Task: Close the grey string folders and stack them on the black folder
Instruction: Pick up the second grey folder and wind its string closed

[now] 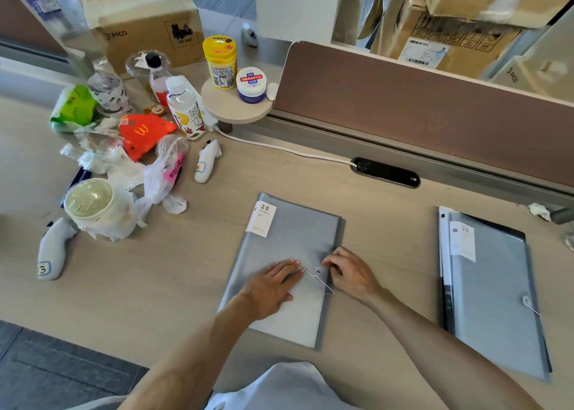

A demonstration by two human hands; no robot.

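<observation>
Lying flat mid-counter point(388, 211), left of the black folder point(525, 239): the grey string folder point(289, 239). Pressing down on its cover, fingers extended and together: the left hand point(270, 288). Pinching the thin string point(320, 282) beside the button clasp point(317, 272), fingers curled narrow: the right hand point(351, 273). Resting atop the black folder (string dangling): a second grey folder point(494, 301).

One head-worn wide-angle view — looking forward and down, close over the desk point(357, 192).
</observation>
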